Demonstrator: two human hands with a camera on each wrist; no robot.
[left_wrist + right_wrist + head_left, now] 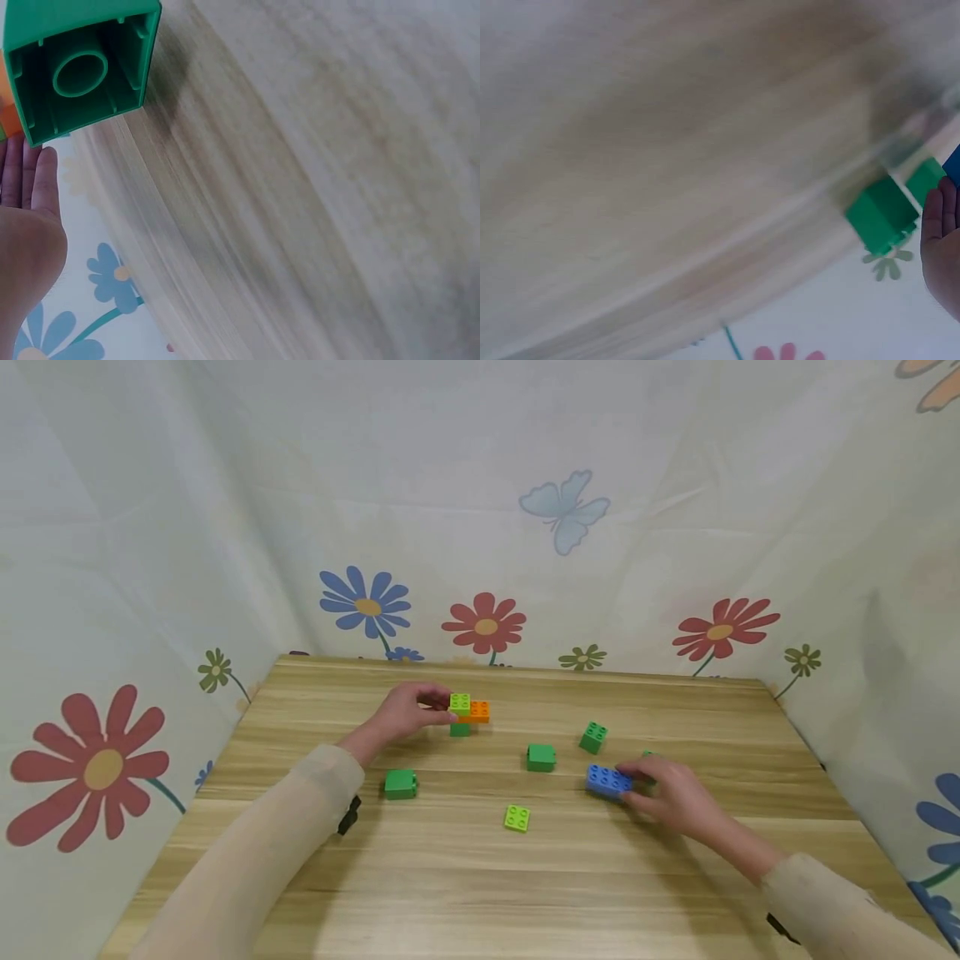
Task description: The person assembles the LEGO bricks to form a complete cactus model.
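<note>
My left hand (408, 710) pinches a small stack of toy building bricks: a lime brick (460, 702) on top, an orange brick (478, 712) sticking out to the right, and a green brick (460, 729) at the bottom. In the left wrist view the hollow underside of that green brick (79, 75) shows, raised off the table, beside the left hand (30, 232). On the right, a blue eight-stud brick (607, 782) is gripped at its right end by my right hand (671, 793). Only a corner of the blue brick (954, 161) appears in the right wrist view.
Loose green bricks lie at the left (401, 784), in the middle (541, 757) and behind the blue one (593, 737). Another green brick (649, 753) is mostly hidden by the right hand. Nearer the front is a flat lime brick (517, 818). A flowered cloth (465, 510) backs the wooden table (480, 893).
</note>
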